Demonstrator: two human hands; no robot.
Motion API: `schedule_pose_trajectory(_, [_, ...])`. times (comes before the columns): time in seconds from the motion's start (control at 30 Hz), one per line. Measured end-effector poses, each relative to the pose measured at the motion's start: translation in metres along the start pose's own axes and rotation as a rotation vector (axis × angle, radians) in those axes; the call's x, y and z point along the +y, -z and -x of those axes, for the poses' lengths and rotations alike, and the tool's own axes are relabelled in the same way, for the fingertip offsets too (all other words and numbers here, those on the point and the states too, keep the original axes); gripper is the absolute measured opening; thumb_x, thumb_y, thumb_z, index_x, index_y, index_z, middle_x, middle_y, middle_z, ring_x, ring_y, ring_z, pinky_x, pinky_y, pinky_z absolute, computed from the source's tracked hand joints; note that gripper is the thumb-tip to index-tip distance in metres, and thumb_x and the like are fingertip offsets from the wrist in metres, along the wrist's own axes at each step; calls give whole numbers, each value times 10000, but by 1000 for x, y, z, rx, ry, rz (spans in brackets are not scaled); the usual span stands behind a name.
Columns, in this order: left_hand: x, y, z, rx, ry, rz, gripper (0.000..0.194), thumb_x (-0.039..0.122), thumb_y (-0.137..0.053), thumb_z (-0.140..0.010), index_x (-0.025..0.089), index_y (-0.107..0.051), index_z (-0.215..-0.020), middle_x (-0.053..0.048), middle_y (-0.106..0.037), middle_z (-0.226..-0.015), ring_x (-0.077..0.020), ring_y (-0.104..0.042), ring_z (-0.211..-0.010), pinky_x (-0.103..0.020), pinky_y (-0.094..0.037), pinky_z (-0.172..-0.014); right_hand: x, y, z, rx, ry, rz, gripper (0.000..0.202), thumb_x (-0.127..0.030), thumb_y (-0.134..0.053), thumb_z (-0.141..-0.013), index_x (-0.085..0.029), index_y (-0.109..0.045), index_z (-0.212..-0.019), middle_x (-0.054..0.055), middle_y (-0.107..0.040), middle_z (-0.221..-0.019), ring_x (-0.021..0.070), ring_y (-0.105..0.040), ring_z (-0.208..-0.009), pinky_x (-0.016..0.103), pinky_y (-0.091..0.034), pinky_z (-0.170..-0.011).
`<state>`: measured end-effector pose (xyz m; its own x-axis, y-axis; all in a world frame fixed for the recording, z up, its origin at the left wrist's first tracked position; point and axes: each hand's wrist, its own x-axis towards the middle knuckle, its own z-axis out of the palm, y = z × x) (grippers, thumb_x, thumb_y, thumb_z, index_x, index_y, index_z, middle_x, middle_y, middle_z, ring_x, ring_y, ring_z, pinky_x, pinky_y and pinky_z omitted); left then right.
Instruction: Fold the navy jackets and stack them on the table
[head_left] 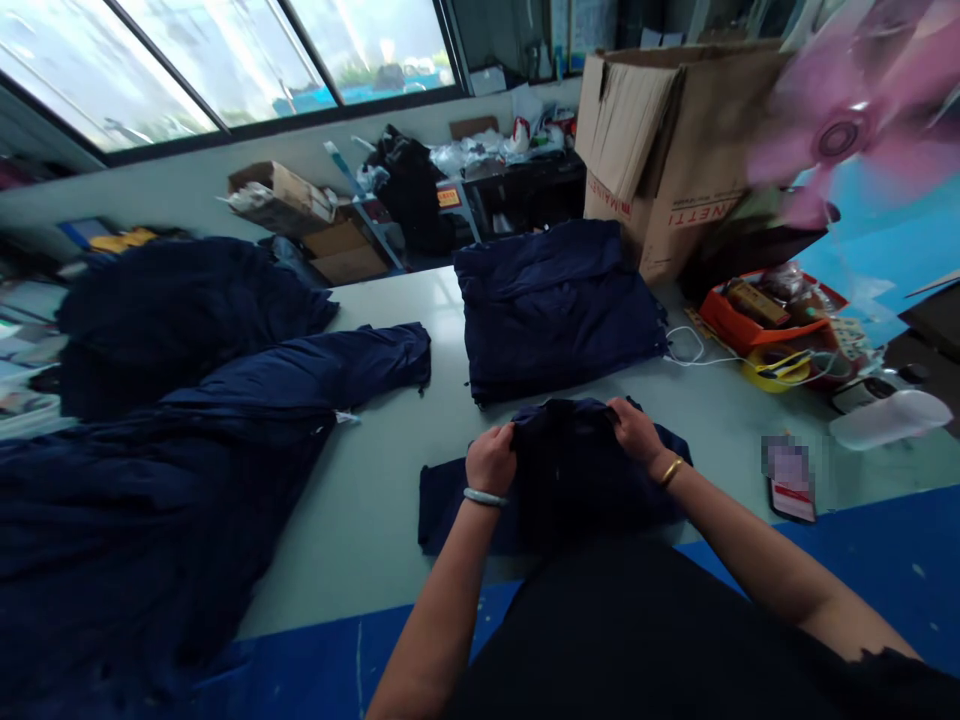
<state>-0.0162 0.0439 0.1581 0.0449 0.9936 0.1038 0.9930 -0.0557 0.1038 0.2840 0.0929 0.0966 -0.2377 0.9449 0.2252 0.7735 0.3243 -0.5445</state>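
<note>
A dark navy garment (585, 490) lies partly folded on the table in front of me, its ends spread to both sides. My left hand (491, 462) is closed on its upper edge at the left. On the same edge, further right, my right hand (634, 430) also grips the cloth. The edge between the two hands is raised a little. Just beyond sits a stack of folded navy garments (555, 310). What kind of garment I hold cannot be made out.
A large navy garment pile (187, 440) covers the table's left side. To the right are a cardboard box (690, 150), a spinning pink fan (840, 135), an orange tray (750, 330), a clear bottle (892, 420) and a phone (791, 485). A white cable (697, 360) trails across the pale tabletop (360, 540).
</note>
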Motion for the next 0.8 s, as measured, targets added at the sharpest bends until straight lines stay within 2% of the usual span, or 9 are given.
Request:
schedule_pose_trajectory(0.13, [6, 48, -14, 151, 10, -7, 483, 93, -511, -867, 202, -699, -1299, -113, -738, -1031, -265, -678, -970, -354, -515, -851, -33, 50, -29, 176, 173, 7, 198, -246, -436, -1029, -233, -628, -1074, 89, -702, -1002, 239, -660, -888, 330, -513, -810])
schedule_pose_trajectory(0.23, [13, 89, -16, 251, 11, -20, 476, 112, -524, -861, 217, -698, -1292, -110, -733, -1030, -271, -672, -988, -362, -512, -876, -55, 92, -38, 317, 294, 28, 195, -244, -434, -1030, -234, -624, -1069, 79, -684, -970, 229, -658, -822, 328, -508, -746])
schedule_pose_trajectory(0.37, [24, 139, -8, 439, -67, -28, 440, 142, -548, -835, 228, -712, -1235, -95, -729, -997, -261, -671, -977, -354, -518, -874, -79, 145, -35, 499, 464, 42, 155, -252, -467, -1029, -238, -613, -1079, 61, -680, -966, 204, -654, -786, 313, -489, -676])
schedule_pose_trajectory(0.53, [34, 199, 12, 683, -180, -46, 368, 241, -537, -839, 204, -715, -1159, -97, -705, -977, -264, -662, -964, -387, -517, -864, -110, 213, -17, 747, 640, 108, 151, -236, -472, -1040, -263, -606, -1104, 30, -675, -949, 176, -630, -744, 317, -473, -618])
schedule_pose_trajectory(0.67, [43, 251, 32, 936, -201, -57, 304, 305, -483, -919, 231, -705, -1114, -55, -660, -915, -227, -643, -918, -393, -503, -870, -130, 272, -1, 943, 661, 252, 199, -270, -493, -1058, -296, -642, -1188, 40, -676, -974, 224, -671, -893, 394, -529, -730])
schedule_pose_trajectory(0.73, [47, 274, 37, 1035, -204, -100, 260, 326, -497, -944, 244, -707, -1073, -36, -641, -889, -215, -644, -895, -397, -500, -882, -138, 302, 1, 998, 662, 298, 259, -321, -474, -1078, -321, -640, -1277, 55, -678, -1050, 275, -672, -1043, 457, -543, -849])
schedule_pose_trajectory(0.8, [49, 292, 35, 1119, -195, -133, 237, 354, -513, -954, 230, -709, -1000, -31, -621, -871, -219, -656, -892, -414, -496, -899, -145, 327, -3, 1013, 685, 281, 326, -379, -396, -1101, -358, -622, -1336, 58, -665, -1128, 322, -636, -1178, 480, -545, -900])
